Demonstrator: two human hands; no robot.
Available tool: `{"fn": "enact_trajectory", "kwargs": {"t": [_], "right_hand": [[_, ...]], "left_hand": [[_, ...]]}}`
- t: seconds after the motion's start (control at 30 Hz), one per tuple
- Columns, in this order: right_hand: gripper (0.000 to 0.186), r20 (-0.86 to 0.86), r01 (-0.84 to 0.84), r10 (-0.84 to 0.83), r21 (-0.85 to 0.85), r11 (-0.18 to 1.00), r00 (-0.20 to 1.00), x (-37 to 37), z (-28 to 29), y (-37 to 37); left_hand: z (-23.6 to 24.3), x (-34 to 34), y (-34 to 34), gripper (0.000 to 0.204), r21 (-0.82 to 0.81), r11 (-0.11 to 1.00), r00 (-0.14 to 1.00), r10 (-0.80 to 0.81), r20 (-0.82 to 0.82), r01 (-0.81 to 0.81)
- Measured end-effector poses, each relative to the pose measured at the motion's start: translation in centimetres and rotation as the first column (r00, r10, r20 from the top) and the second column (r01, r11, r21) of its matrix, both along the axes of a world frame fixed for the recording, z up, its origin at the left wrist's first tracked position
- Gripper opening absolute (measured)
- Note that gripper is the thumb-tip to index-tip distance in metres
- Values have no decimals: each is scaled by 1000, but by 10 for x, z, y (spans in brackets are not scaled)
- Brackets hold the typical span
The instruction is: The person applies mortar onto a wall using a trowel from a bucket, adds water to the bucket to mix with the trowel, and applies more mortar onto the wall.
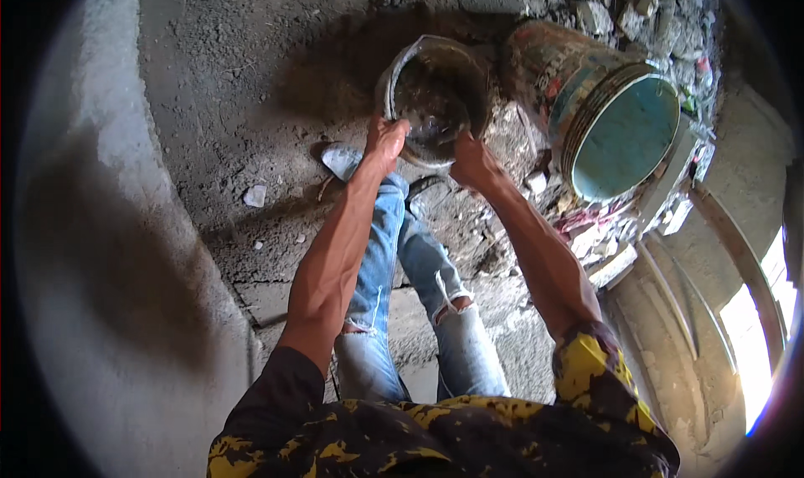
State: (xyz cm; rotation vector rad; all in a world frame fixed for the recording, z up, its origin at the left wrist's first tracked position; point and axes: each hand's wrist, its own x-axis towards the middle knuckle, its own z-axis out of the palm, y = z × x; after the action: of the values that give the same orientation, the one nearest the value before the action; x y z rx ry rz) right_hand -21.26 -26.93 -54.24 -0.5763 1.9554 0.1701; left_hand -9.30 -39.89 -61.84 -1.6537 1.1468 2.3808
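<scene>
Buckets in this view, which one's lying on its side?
The blue-green-lined bucket at right, untouched; the dark-lined bucket is gripped by the left hand and right hand.

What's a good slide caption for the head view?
Left hand and right hand grip a grimy bucket, with a blue-lined pail lying on its side to the right.

Both your arms stretch forward, your left forearm (333, 260) and right forearm (536, 242) slanting inward toward each other. Your left grip (389, 141) is closed, fingers curled in. Your right grip (477, 163) is closed too, slightly nearer your body, its fingertips hidden. The two are apart. Your left leg (375, 285) and right leg (444, 298) draw together toward the feet.
</scene>
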Motion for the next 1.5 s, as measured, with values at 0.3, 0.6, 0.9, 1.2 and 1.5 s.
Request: {"fn": "enact_trajectory", "kwargs": {"t": [0.3,0.6,0.9,1.2,1.5], "right_hand": [[21,-319,-683,635,-56,728,704,-102,-76,58],[15,527,426,-499,263,866,688,-35,-41,1],[13,631,689,-744,440,576,220,7,-40,17],[12,742,832,-600,510,218,-298,36,-60,-1],[22,102,-219,264,-324,920,959,-76,-31,8]], "left_hand": [[11,-31,30,46,56,998,998,-26,-53,29],[-35,44,-19,44,104,994,999,38,-11,-37],[-40,51,-21,25,86,996,998,31,59,-36],[-45,59,-26,14,262,964,998,41,48,-52],[-48,29,-6,9,57,998,999,-16,40,14]]}}
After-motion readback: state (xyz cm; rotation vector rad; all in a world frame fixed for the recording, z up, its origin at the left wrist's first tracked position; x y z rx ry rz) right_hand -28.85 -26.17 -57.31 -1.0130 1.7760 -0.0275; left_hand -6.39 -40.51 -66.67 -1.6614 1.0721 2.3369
